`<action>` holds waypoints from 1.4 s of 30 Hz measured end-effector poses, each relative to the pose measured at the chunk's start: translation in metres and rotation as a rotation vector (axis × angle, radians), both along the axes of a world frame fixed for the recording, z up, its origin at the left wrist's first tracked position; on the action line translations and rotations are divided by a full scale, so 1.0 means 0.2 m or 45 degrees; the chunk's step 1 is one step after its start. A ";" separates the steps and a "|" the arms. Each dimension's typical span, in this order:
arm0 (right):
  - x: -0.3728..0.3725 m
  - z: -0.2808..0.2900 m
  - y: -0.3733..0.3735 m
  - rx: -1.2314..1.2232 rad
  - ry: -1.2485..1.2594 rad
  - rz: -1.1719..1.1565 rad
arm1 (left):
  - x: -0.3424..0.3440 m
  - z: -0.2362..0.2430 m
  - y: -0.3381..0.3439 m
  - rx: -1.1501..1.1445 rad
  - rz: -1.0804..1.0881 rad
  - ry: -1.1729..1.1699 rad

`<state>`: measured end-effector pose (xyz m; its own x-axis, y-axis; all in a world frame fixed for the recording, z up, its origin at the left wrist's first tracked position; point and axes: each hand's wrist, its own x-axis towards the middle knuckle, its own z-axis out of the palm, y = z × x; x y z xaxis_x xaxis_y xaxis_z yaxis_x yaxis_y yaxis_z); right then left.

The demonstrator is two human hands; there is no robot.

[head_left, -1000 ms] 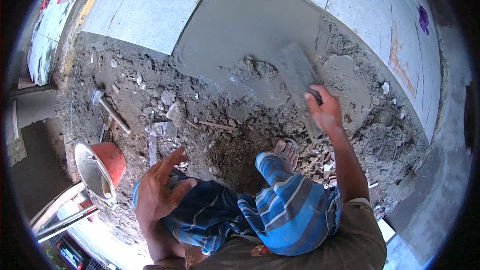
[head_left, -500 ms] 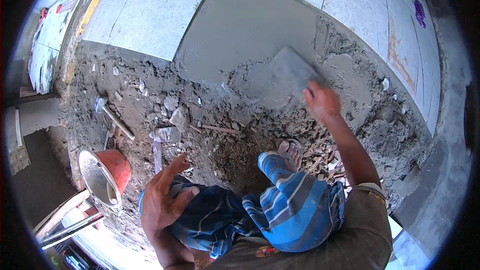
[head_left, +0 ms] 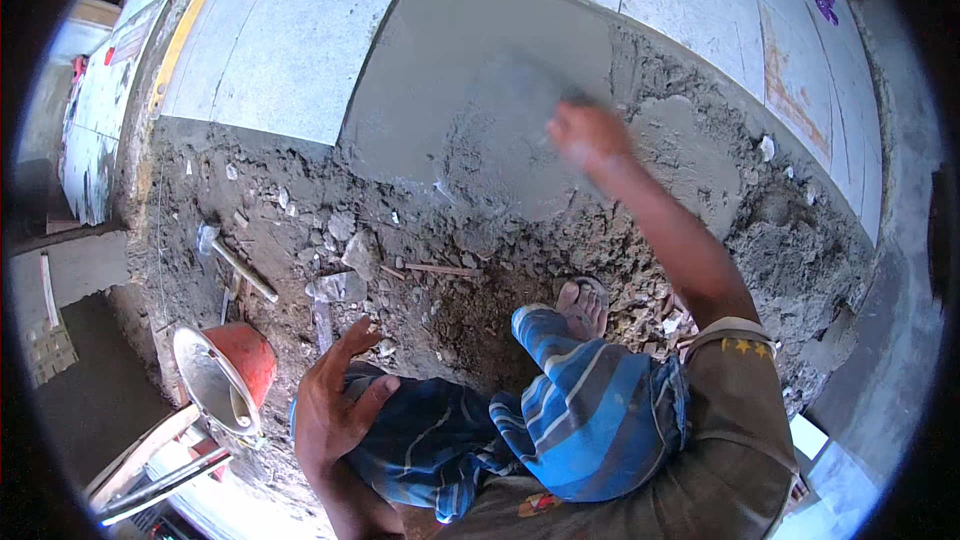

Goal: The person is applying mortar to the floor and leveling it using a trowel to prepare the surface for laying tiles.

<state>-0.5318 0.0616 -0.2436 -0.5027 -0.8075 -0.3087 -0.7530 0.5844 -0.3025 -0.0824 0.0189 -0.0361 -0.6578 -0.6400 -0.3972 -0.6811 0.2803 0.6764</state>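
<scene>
My right hand (head_left: 592, 140) is closed round the handle of a trowel (head_left: 525, 78), which is smeared by motion. Its flat blade lies over a smooth patch of wet grey mortar (head_left: 440, 40), beside a pale floor tile (head_left: 290, 50). Nearer me the mortar turns rough and crumbly. My left hand (head_left: 340, 400) hangs over my knee by the blue striped cloth (head_left: 410, 430), fingers apart and holding nothing.
To the left lie a hammer (head_left: 235, 262) and a red bucket (head_left: 250, 360) tipped on its side. A clear plastic piece (head_left: 338, 287), stones and a thin stick (head_left: 440, 269) litter the soil. Laid tiles (head_left: 690, 20) run along the far side and right.
My right hand has swept the trowel away from me and to the left across the mortar. The whole view has shifted slightly; my left hand stays at the knee.
</scene>
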 end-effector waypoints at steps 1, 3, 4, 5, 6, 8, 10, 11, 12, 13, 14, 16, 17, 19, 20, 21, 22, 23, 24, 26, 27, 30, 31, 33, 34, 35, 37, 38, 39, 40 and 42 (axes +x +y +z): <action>-0.09 0.01 0.00 -0.062 0.009 -0.098 | 0.01 0.01 0.01 -0.005 0.012 -0.019; -0.14 0.04 0.05 -0.220 0.073 -0.145 | 0.03 0.04 0.03 -0.020 0.018 -0.044; -0.13 0.05 0.09 -0.283 0.151 -0.240 | 0.04 0.05 0.03 -0.017 0.020 -0.053; -0.07 0.06 0.15 -0.315 -0.030 -0.157 | 0.04 0.06 0.03 -0.013 0.019 -0.056; 0.04 0.05 0.23 -0.374 -0.170 -0.123 | 0.04 0.05 0.03 0.001 0.011 -0.041; 0.22 0.05 0.38 -0.178 -0.268 0.250 | 0.04 0.05 0.03 0.040 0.033 -0.060; 0.28 0.05 0.46 -0.040 -0.209 0.301 | 0.04 0.04 0.01 0.016 0.026 -0.051; 0.28 0.05 0.46 -0.146 -0.067 0.129 | 0.05 0.04 0.01 0.019 0.013 -0.068; 0.26 0.05 0.46 -0.156 0.034 -0.016 | 0.05 0.05 0.01 0.005 -0.003 -0.085; 0.23 0.05 0.43 -0.128 0.185 -0.244 | 0.05 0.05 0.01 -0.009 -0.029 -0.098; 0.21 0.06 0.38 -0.222 0.080 -0.190 | 0.05 0.05 0.01 -0.003 -0.054 -0.117; 0.23 0.05 0.29 -0.246 0.014 -0.320 | 0.05 0.06 0.01 -0.020 -0.054 -0.071; 0.27 0.04 0.26 -0.318 -0.144 -0.137 | 0.05 0.06 0.01 -0.011 -0.053 -0.024; 0.40 0.03 0.23 -0.126 -0.297 0.129 | 0.05 0.05 0.01 -0.041 -0.050 -0.004; 0.45 0.02 0.24 -0.028 -0.349 0.331 | 0.05 0.04 0.00 -0.047 -0.073 0.026; 0.47 0.02 0.28 0.012 -0.321 0.186 | 0.05 0.04 -0.01 -0.032 -0.065 0.036; 0.46 0.02 0.35 -0.055 -0.308 0.108 | 0.05 0.04 -0.01 -0.022 -0.048 0.046; 0.44 0.02 0.44 -0.221 -0.280 0.076 | 0.06 0.04 0.00 -0.013 -0.017 0.049; 0.35 0.04 0.57 -0.295 -0.285 -0.123 | 0.08 0.05 0.00 0.011 -0.015 0.071; 0.13 0.09 0.88 -0.347 -0.032 -0.446 | 0.11 0.07 0.02 0.192 0.123 0.051; 0.03 0.13 1.08 -0.336 0.254 -0.560 | 0.13 0.07 0.03 0.291 0.169 0.051; -0.22 0.31 1.81 -0.126 0.562 -1.118 | 0.15 0.06 0.05 0.241 -0.016 0.067; -0.26 0.37 2.05 -0.095 0.647 -1.257 | 0.15 0.06 0.05 0.264 -0.091 0.060; -0.31 0.48 2.48 -0.027 0.827 -1.501 | 0.14 0.03 0.06 0.408 0.150 0.143; -0.32 0.52 2.62 0.068 0.890 -1.614 | 0.13 0.02 0.05 0.302 0.014 0.078; -0.35 0.53 2.71 0.063 0.893 -1.705 | 0.11 0.01 0.05 0.262 -0.071 0.060; -0.38 0.48 2.72 0.152 0.853 -1.869 | 0.09 0.00 0.03 0.158 -0.173 0.019; -0.40 0.41 2.66 0.249 0.723 -1.794 | 0.08 0.00 0.02 0.214 -0.198 -0.108; -0.40 0.33 2.56 0.375 0.646 -1.737 | 0.06 0.01 0.02 0.239 -0.170 -0.161; -0.40 0.25 2.46 0.415 0.618 -1.569 | 0.05 0.01 0.02 0.264 -0.134 -0.214; -0.36 0.08 2.28 0.484 0.561 -1.275 | 0.02 0.03 0.03 0.325 -0.015 -0.281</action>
<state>-0.6028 0.5170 -0.2282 -0.9891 0.1204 -0.0850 0.1021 0.9757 0.1939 -0.0782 0.0256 -0.0303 -0.5445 -0.4944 -0.6776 -0.8169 0.1293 0.5622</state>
